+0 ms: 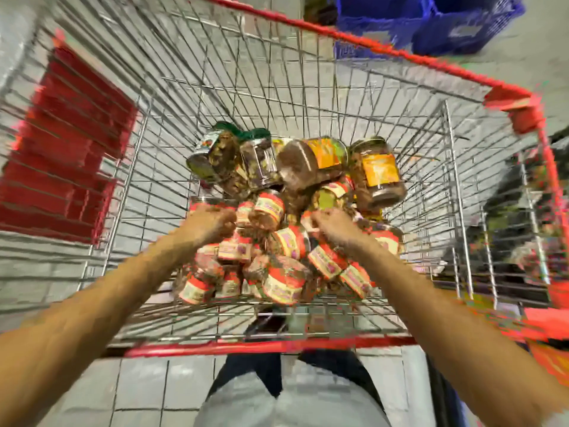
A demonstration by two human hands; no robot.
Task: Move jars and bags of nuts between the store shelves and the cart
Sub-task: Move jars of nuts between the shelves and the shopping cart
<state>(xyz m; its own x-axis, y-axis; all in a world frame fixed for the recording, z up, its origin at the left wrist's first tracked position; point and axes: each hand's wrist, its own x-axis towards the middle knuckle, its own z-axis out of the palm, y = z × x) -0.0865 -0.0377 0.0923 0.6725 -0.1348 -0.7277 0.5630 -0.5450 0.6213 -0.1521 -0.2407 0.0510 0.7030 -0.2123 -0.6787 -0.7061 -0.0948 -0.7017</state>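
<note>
Head view, looking straight down into a wire cart [308, 97] with a red rim, standing on grey floor tiles [144, 392].

Inside the cart, a heap of small jars [281, 283] with red and cream labels, lying on their sides and piled against the near wall. Brown nuts visible through the clear sides. Behind the heap, toward the far end, four bigger jars: two with green lids [257, 135], leaning left and filled with darker mixed nuts, and two with orange labels. One orange-label jar [311, 161] tipped so its brown lid faces the camera; the other orange-label jar [380, 174] lying tilted just to its right. All four bigger jars touching or nearly touching each other.

Both bare forearms reaching in over the near rim. Left hand [212, 221] curled tight at the left top of the heap, apparently pinching a small jar, though heavy blur makes the exact grip hard to tell. Right hand [331, 221] also curled, fingers down among the small jars at the right top of the heap, seemingly gripping one.

Outside the cart: a red panel [64, 155] beyond the left wall, blue plastic crates [428, 23] past the far right corner, and smeared store goods [520, 229] along the right side.
</note>
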